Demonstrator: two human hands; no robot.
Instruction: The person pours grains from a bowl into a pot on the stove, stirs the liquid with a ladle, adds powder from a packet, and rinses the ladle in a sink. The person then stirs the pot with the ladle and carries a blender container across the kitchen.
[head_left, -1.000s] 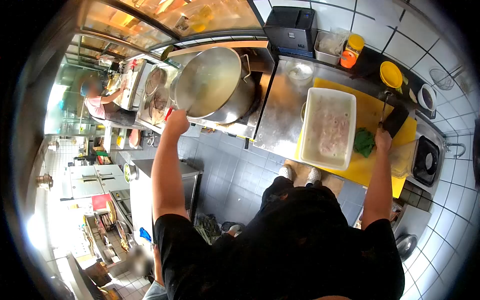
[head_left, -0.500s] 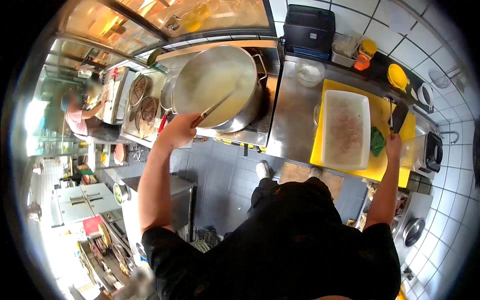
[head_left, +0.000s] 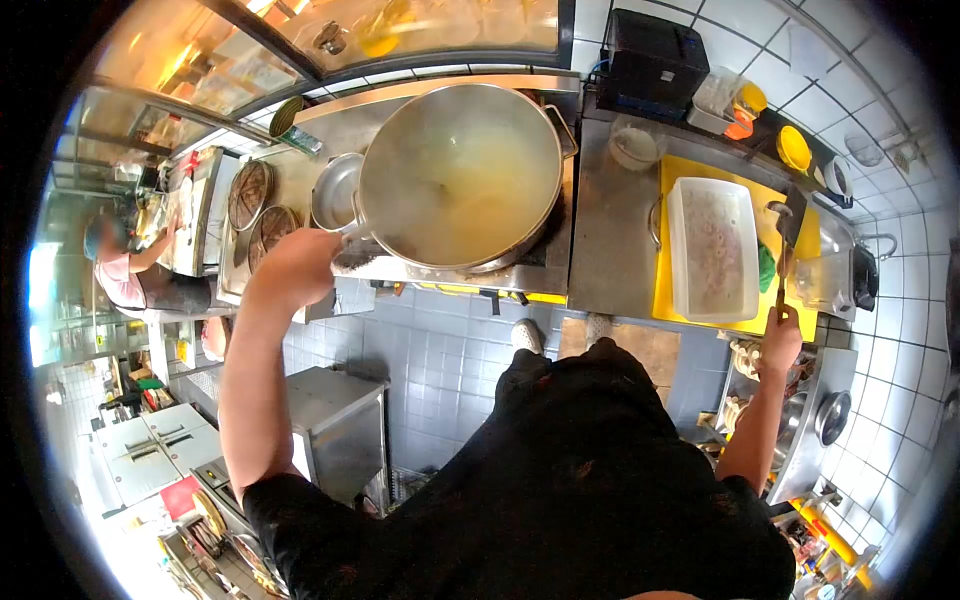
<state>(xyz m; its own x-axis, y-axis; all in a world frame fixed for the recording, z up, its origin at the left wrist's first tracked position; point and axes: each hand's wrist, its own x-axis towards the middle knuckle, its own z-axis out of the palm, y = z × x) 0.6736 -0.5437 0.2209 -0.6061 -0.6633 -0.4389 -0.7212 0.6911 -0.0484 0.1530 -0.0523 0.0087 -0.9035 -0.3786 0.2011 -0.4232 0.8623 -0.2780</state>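
Observation:
At the lower left of a large steel stockpot (head_left: 480, 258) is my left hand (head_left: 298, 262), its fingers closed round a long-handled stirring tool that is badly smeared by motion. Cloudy yellowish liquid (head_left: 490, 200) steams inside the pot. A small saucepan (head_left: 338, 185) sits just beyond that hand. My right hand (head_left: 780, 338) grips the handle of a ladle (head_left: 780, 209), held out over the edge of the yellow board (head_left: 664, 290). A dark flat blade (head_left: 795, 215) is beside the ladle's head. Nearby, a white plastic tub (head_left: 683, 250) holds pinkish contents, and a green cloth (head_left: 766, 268) lies next to it.
Round wire baskets (head_left: 250, 195) sit left of the stove. A clear bowl (head_left: 636, 145) stands behind the board, with a clear pitcher (head_left: 822, 280) to its right. A black box (head_left: 650, 65) is against the tiles. Another person (head_left: 125, 265) stands at the far left.
My left hand has drawn left and away from the pot's rim, and the tool there is now blurred. My right hand sits lower, nearer my body, still with the ladle. The view has shifted.

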